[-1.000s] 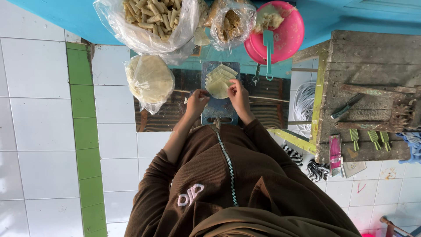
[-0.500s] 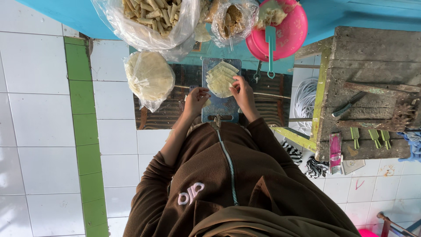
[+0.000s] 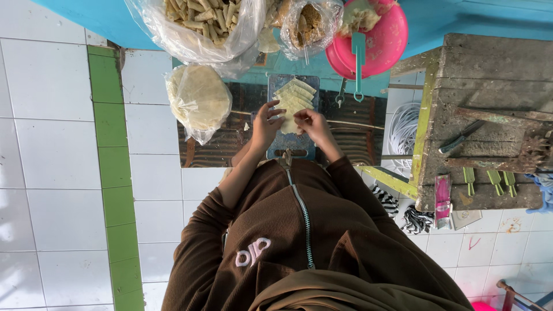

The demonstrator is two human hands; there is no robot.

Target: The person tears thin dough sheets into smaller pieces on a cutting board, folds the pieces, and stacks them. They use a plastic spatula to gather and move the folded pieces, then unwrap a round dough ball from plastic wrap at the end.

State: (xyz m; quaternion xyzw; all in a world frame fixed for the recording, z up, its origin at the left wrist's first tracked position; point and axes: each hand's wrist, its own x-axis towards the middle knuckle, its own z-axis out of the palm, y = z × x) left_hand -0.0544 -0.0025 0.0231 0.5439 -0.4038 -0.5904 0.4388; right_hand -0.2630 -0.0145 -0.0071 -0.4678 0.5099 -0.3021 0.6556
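The left hand (image 3: pixel 266 124) and right hand (image 3: pixel 311 125) meet over the near edge of a pale folded wrapper (image 3: pixel 292 102), fingers pinched on it from both sides. The wrapper lies on a small dark cutting board (image 3: pixel 291 144), whose side margins show bare beside the hands. The board rests on a dark corrugated sheet (image 3: pixel 351 135) that extends well past it left and right.

Count: three clear bags — one of flat round wrappers (image 3: pixel 199 98) just left of the board, one of rolled pieces (image 3: pixel 199 23), one of brown filling (image 3: pixel 308 26); one pink bowl (image 3: pixel 383 40) with one teal utensil (image 3: pixel 358 55).

Floor: white tiles (image 3: pixel 52 144) with a green strip (image 3: pixel 112 167). A worn wooden bench (image 3: pixel 489 86) stands right, carrying one knife (image 3: pixel 459 137)
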